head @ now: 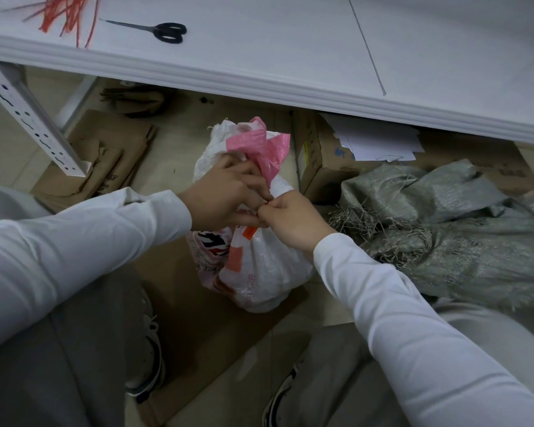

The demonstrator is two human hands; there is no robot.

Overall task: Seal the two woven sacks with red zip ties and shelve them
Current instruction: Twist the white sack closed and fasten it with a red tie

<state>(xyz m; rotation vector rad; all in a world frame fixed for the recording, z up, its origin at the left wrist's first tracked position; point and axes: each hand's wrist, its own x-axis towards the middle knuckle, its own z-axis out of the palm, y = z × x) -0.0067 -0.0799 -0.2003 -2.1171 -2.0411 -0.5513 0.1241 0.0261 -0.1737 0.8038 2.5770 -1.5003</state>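
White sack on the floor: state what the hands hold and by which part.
The left hand grips the white sack by its gathered neck. The right hand pinches a red zip tie at that neck; which part is hidden.

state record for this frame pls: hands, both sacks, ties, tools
left hand: grips the gathered neck of the white sack
right hand: pinches the red zip tie at that neck
white sack: upright on the floor
grey sack: lying on the floor to its right, frayed, no tie visible
spare ties: loose pile on the white shelf
scissors: on the shelf, beside the pile
shelved: neither sack
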